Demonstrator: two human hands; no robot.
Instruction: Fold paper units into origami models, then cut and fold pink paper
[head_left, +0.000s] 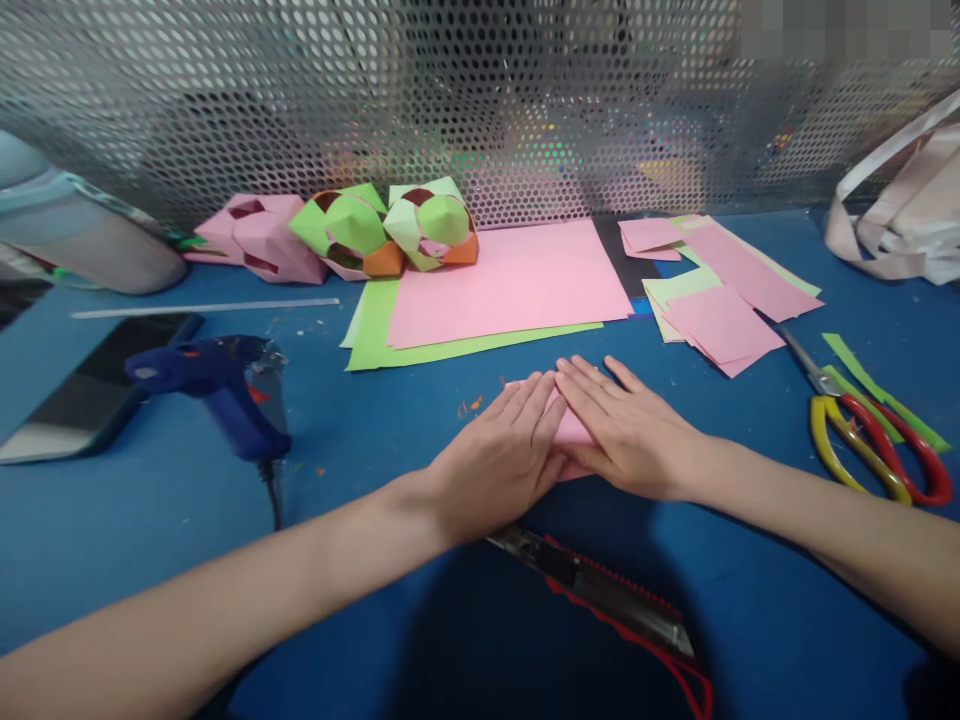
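Observation:
A small pink sheet of paper (pixel 574 428) lies on the blue table under both hands, and most of it is covered by them. It looks folded, though the fold itself is hidden. My left hand (pixel 506 455) rests flat on its left part, fingers stretched out. From the other side my right hand (pixel 630 425) presses on its right part, palm down and fingers extended. The fingertips of the two hands meet near the paper's far edge. Just below my left hand lies a box cutter (pixel 615 585) with a red edge and a red cord.
Behind the hands lie large pink sheets (pixel 510 285) over green ones, beside folded paper shapes (pixel 345 230). A blue glue gun (pixel 225 390), a phone (pixel 97 385) and a bottle (pixel 82 230) stand left. Cut paper pieces (pixel 724 320) and scissors (pixel 862 430) lie right. A perforated metal panel (pixel 480 100) bounds the back.

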